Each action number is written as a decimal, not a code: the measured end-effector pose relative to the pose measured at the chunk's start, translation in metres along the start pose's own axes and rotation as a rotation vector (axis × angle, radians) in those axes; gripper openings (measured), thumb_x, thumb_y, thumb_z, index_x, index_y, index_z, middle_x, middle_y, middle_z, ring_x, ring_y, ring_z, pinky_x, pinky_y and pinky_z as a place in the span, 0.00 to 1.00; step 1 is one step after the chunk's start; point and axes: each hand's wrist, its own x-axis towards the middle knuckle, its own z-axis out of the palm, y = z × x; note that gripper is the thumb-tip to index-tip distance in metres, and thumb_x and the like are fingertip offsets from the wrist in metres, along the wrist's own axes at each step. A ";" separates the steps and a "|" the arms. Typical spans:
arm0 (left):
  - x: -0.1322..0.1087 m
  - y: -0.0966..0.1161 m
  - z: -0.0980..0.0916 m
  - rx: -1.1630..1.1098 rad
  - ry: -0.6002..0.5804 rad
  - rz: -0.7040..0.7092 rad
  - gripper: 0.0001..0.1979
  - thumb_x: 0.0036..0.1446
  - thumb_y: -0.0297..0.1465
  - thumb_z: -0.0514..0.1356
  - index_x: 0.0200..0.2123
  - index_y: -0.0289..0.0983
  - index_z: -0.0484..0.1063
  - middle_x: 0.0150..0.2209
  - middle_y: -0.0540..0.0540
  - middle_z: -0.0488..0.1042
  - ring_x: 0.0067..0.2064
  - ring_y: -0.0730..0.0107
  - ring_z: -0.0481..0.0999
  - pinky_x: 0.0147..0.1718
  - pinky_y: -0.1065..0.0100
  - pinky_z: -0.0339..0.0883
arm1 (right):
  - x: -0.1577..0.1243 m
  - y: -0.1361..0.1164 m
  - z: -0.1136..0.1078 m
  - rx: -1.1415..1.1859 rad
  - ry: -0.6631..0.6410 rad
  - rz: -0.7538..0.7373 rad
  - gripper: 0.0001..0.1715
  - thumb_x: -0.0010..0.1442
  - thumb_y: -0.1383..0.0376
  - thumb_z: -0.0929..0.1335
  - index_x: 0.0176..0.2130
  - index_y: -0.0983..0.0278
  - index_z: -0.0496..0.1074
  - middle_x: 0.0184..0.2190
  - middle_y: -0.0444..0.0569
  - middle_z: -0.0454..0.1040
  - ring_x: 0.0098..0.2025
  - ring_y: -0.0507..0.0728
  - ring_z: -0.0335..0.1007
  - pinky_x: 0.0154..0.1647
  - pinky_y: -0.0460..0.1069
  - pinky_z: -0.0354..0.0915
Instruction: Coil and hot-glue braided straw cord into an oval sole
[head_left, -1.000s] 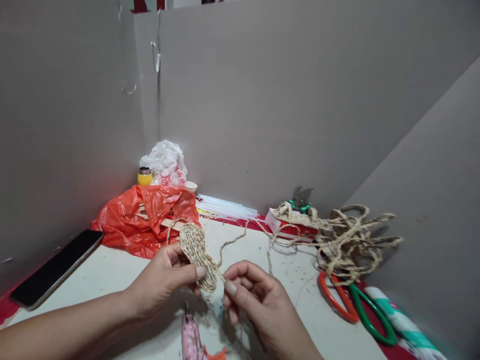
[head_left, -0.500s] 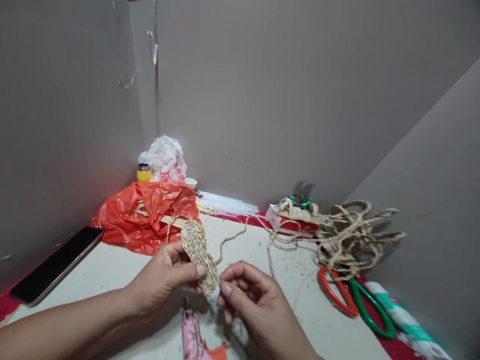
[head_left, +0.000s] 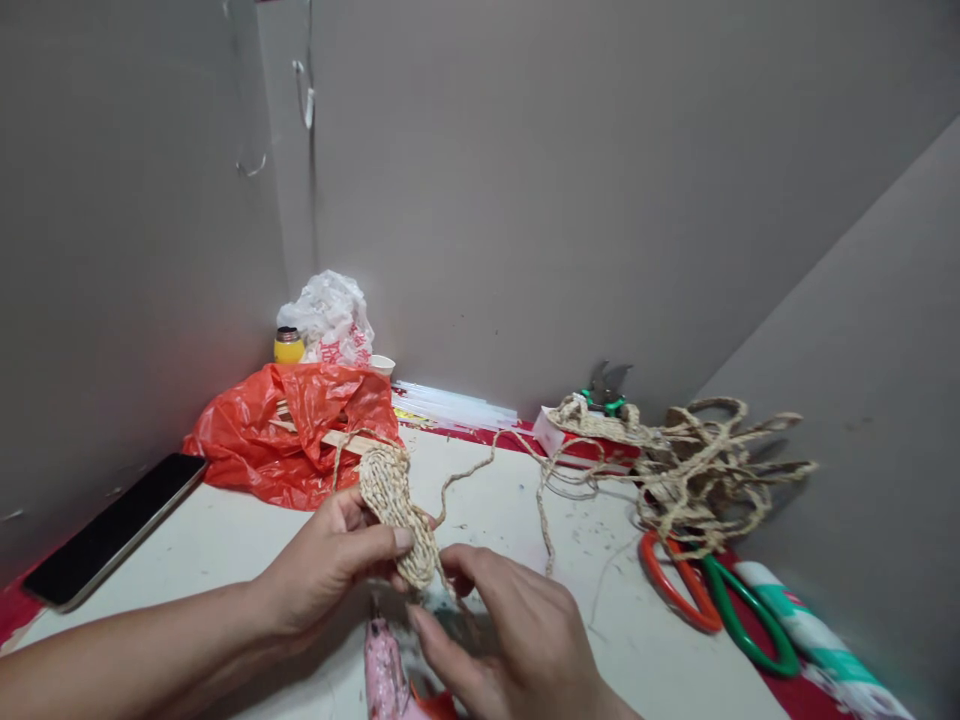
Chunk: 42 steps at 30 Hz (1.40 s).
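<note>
My left hand (head_left: 341,550) holds a small sole-shaped piece of coiled straw rope (head_left: 397,515), thumb on top and fingers beneath. Its wide end tilts up and away from me. From the piece a braided cord (head_left: 469,470) runs off to the right. My right hand (head_left: 502,625) is just right of the piece's near end, thumb and fingers apart, with the forefinger close to the rope's edge. Below the hands lies a pink glue gun (head_left: 384,665), its nozzle pointing away from me and its rear partly hidden by my right hand.
At left are a phone (head_left: 112,530) and a red plastic bag (head_left: 300,430) with flat wooden sticks. Clear glue sticks (head_left: 454,408) lie at the back. A tangle of rope (head_left: 705,480), scissors (head_left: 679,585) and a rolled plastic pack (head_left: 814,630) are at right. Grey walls enclose the table.
My right thumb and forefinger, pinched at the piece's near end before, have come apart, and the thumb has dropped toward the glue gun. My left hand has barely moved.
</note>
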 end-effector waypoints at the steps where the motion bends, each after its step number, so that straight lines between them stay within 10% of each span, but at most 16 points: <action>1: 0.000 0.000 0.001 -0.015 0.009 0.002 0.05 0.52 0.28 0.65 0.33 0.33 0.73 0.28 0.48 0.74 0.28 0.75 0.70 0.28 0.74 0.65 | -0.001 0.000 0.001 -0.052 -0.007 -0.024 0.09 0.58 0.67 0.70 0.40 0.67 0.68 0.24 0.48 0.75 0.22 0.56 0.72 0.22 0.49 0.68; 42: -0.001 -0.003 -0.017 -0.106 -0.263 0.003 0.26 0.44 0.26 0.73 0.49 0.38 0.74 0.40 0.46 0.78 0.41 0.70 0.78 0.43 0.67 0.69 | -0.013 0.003 0.015 0.124 0.062 0.111 0.04 0.56 0.65 0.65 0.35 0.59 0.64 0.21 0.41 0.69 0.18 0.52 0.67 0.19 0.45 0.64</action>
